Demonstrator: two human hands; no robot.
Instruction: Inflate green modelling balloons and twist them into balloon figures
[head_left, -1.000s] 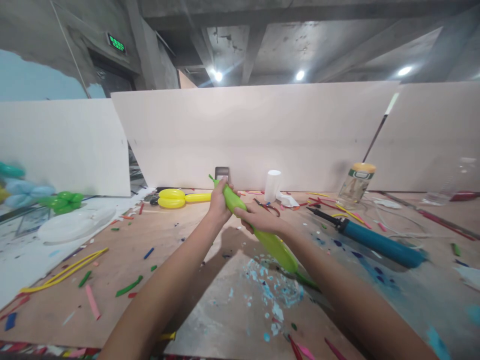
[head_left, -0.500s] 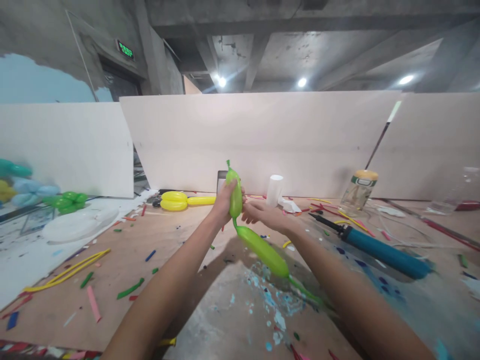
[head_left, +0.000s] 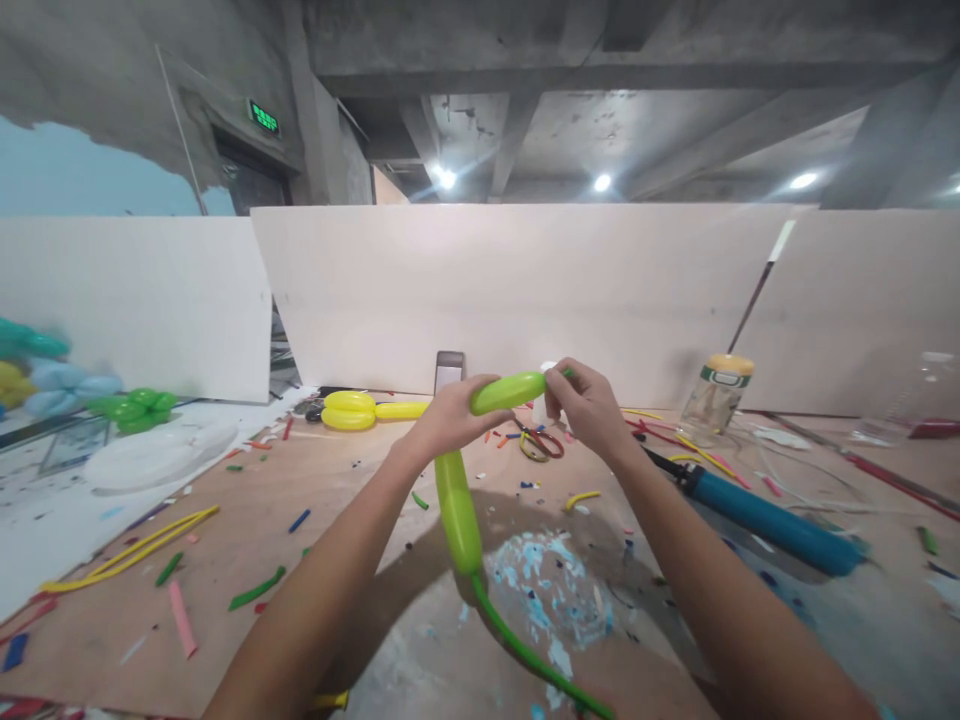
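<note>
A long green modelling balloon (head_left: 459,515) is between my hands above the middle of the table. My left hand (head_left: 454,412) is wrapped round it near a bend, where a short inflated section points right and a longer one hangs down. Its thin uninflated tail curves toward the table's front edge. My right hand (head_left: 585,402) pinches the knotted end of the short section, fingertips closed. Behind my hands lie scissors (head_left: 541,442) with red and yellow handles, partly hidden. A white cylinder (head_left: 541,405) stands mostly covered by my right hand.
A blue hand pump (head_left: 772,520) lies at right, near a clear jar (head_left: 712,400) holding a stick. A yellow balloon (head_left: 349,410) and a phone (head_left: 450,368) are at the back. Balloon scraps litter the table (head_left: 322,590); more twisted balloons (head_left: 139,408) sit at far left.
The short balloon section has swung from upright to nearly level, pointing right. My right hand has risen and now pinches its end. The longer section hangs more steeply, and the scissors have come into view.
</note>
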